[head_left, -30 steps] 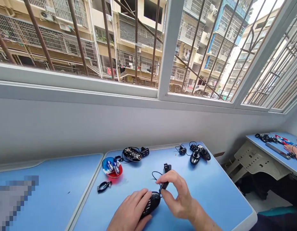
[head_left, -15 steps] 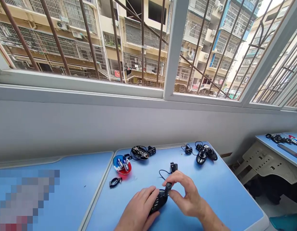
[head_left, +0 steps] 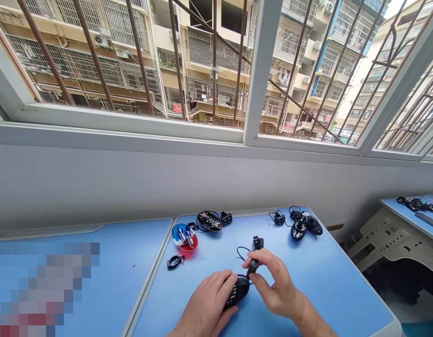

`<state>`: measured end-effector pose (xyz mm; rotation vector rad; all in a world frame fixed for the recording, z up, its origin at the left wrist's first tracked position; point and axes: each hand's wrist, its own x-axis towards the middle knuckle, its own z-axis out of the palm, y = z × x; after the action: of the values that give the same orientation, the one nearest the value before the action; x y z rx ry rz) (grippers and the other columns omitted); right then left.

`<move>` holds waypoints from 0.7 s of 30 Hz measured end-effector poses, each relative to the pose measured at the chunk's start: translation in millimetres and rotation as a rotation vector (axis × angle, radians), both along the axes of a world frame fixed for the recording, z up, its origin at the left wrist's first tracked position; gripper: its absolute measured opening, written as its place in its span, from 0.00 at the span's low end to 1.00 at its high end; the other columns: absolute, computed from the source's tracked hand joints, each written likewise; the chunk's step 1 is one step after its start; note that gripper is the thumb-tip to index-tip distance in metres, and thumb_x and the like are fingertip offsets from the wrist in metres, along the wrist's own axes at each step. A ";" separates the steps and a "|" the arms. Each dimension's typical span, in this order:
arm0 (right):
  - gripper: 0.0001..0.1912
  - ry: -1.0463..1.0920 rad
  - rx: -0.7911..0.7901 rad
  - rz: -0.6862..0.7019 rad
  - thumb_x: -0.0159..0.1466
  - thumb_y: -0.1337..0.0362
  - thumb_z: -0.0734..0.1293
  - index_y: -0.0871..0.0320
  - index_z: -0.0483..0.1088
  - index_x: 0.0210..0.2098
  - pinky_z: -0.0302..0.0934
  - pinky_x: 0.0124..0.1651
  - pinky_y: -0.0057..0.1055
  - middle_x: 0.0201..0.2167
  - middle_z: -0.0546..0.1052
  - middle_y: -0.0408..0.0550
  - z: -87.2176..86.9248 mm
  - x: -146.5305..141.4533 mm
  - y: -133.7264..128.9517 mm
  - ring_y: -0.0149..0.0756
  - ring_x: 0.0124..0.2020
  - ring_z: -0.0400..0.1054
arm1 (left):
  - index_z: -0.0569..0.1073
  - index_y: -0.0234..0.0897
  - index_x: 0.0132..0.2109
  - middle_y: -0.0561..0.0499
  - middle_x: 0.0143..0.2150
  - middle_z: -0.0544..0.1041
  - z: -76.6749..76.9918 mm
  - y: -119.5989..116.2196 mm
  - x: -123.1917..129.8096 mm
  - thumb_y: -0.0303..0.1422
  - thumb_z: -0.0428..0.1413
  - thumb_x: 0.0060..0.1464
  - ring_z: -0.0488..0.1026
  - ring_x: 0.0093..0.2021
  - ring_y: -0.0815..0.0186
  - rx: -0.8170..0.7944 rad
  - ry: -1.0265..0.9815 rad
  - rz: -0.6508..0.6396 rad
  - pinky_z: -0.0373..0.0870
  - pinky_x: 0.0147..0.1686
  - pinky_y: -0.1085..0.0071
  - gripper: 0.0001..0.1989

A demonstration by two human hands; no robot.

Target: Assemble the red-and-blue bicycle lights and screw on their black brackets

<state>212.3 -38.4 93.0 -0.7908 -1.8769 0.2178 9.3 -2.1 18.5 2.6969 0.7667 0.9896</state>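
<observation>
My left hand (head_left: 211, 299) is wrapped over the near-left side of a black oval device (head_left: 239, 291) with a row of light marks, holding it on the blue table. My right hand (head_left: 277, 283) pinches a small black cylindrical piece (head_left: 253, 267) between thumb and fingertips, at the far-right end of the oval device. Whether the piece touches the device is hard to tell. Just beyond my right fingers lies a black plug (head_left: 257, 242), with a thin black cable looping to its left.
Left of my hands are a blue-and-red dish (head_left: 185, 238) holding batteries and a black ring-shaped clip (head_left: 174, 262). Along the back sit a black oval device with a plug (head_left: 209, 221), another plug (head_left: 279, 217) and two black ovals (head_left: 298, 229). A second table (head_left: 413, 206) stands right.
The camera view has shifted slightly, moving the table contents to the right in the picture. The small black piece is now slightly farther from the oval device, still pinched in my right hand.
</observation>
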 end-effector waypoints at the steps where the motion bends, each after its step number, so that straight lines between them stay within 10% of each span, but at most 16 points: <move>1: 0.24 0.006 -0.001 -0.010 0.64 0.74 0.59 0.53 0.58 0.59 0.70 0.37 0.35 0.39 0.77 0.50 -0.7 0.0 0.1 0.37 0.36 0.70 | 0.62 0.41 0.58 0.43 0.51 0.75 -0.2 0.0 0.0 0.28 0.51 0.56 0.74 0.43 0.55 -0.001 0.003 -0.003 0.75 0.40 0.61 0.22; 13: 0.14 0.027 0.053 -0.024 0.68 0.62 0.64 0.52 0.63 0.53 0.69 0.36 0.35 0.36 0.74 0.49 -7.9 -0.2 7.9 0.37 0.35 0.68 | 0.61 0.41 0.60 0.43 0.53 0.74 4.7 -3.4 -1.5 0.25 0.51 0.56 0.73 0.47 0.53 0.013 0.044 0.027 0.74 0.43 0.60 0.24; 21: 0.18 0.078 -0.037 0.047 0.65 0.73 0.63 0.51 0.65 0.52 0.67 0.35 0.34 0.37 0.76 0.48 -0.6 4.3 4.2 0.36 0.35 0.67 | 0.61 0.41 0.59 0.43 0.53 0.73 2.8 -2.9 -1.8 0.24 0.52 0.54 0.73 0.47 0.54 -0.016 0.049 0.024 0.73 0.44 0.60 0.25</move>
<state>216.6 -34.2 92.4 -0.7535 -1.8234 0.3098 7.4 -5.0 21.4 2.7139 0.8143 0.9216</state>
